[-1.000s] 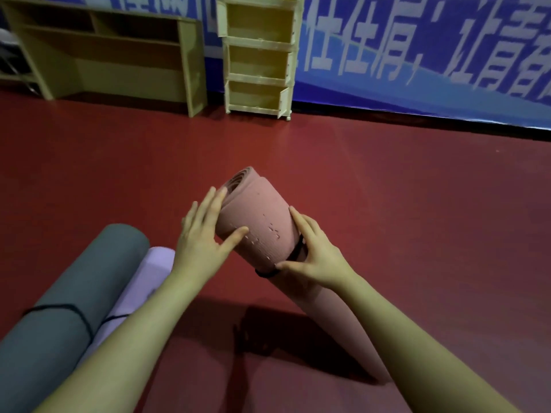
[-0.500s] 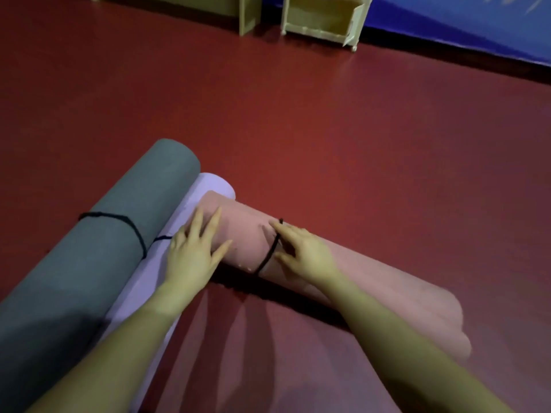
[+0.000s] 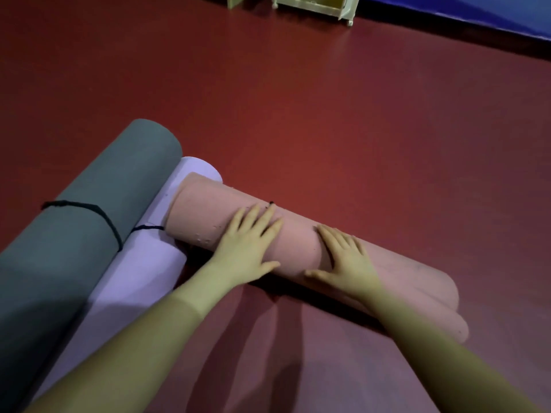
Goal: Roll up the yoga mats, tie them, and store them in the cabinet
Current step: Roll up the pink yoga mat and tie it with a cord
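A rolled pink yoga mat [image 3: 202,213] lies across the red floor, its left end propped on a rolled lilac mat [image 3: 143,263]. A rolled grey mat [image 3: 89,210] lies left of the lilac one. A black cord [image 3: 101,214] circles the grey mat and another shows on the lilac mat. My left hand [image 3: 249,248] lies flat on the pink roll with straight fingers. My right hand [image 3: 346,260] lies flat on it a little further right. A bit of black cord [image 3: 271,202] peeks out beyond my left fingertips; the rest is hidden.
The base of a pale yellow cabinet on casters [image 3: 316,5] stands at the far edge of the red floor [image 3: 328,114], with another yellow furniture leg [image 3: 235,1] left of it. A blue banner [image 3: 477,16] runs along the back wall.
The pink roll has gone from tilted up in my hands to lying on the floor across the lilac mat. Both hands have slid right along it and now lie flat; the right no longer pinches the cord.
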`<state>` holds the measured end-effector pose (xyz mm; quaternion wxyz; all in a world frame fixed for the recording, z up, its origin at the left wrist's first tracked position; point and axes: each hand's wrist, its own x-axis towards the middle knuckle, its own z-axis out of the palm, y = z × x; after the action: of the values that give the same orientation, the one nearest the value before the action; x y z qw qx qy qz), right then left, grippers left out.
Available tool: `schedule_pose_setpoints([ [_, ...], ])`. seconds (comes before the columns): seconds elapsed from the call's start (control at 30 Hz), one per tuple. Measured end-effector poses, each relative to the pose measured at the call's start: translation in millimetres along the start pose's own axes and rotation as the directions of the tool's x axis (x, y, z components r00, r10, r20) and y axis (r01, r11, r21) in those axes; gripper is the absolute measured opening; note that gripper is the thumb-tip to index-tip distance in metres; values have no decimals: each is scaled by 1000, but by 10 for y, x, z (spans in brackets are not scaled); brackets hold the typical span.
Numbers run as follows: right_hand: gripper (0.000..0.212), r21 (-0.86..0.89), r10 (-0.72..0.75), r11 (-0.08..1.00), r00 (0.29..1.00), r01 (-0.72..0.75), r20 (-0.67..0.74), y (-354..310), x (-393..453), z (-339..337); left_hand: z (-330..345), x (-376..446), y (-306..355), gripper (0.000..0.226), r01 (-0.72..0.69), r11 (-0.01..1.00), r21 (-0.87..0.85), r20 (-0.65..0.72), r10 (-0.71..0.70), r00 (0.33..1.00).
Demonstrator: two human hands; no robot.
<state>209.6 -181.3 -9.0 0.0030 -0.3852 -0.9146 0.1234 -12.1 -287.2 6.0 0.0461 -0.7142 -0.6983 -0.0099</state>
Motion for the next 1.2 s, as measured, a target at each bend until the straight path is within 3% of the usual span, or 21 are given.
schedule_pose_setpoints([
  [0.1,115,-30,93,995,995,-92,29,372,-228,-7,-69,309,367,97,-151,987,53,119,144,982],
  [0.23,91,-13,72,997,994,-73,-82,624,-496,2,16,562,659,80,-189,982,18,171,183,968],
  [0.3,79,22,50,999,992,-48,-113,661,-552,40,81,547,678,75,-201,979,21,158,195,968],
  [0.4,62,170,95,982,992,-79,-84,661,-529,64,227,484,668,59,-246,969,20,-1,246,969],
  [0.53,75,191,36,981,995,-17,-93,745,-521,82,170,575,616,61,-259,966,3,-39,259,965],
  [0.77,83,122,102,989,982,-83,-159,760,-532,197,153,765,630,70,-204,978,34,268,188,945],
  [0.87,60,143,115,986,964,-82,-242,717,-537,308,223,691,626,73,-190,980,-61,139,197,971],
  [0.93,39,220,157,970,951,-99,-265,668,-524,354,258,649,645,58,-206,958,-200,-37,203,978],
  [1.03,22,318,191,944,933,-89,-306,653,-511,352,299,648,702,40,-188,947,-262,-172,146,974],
  [1.2,6,118,94,992,858,-39,-504,687,-414,222,334,702,722,35,-193,932,-306,-363,73,929],
])
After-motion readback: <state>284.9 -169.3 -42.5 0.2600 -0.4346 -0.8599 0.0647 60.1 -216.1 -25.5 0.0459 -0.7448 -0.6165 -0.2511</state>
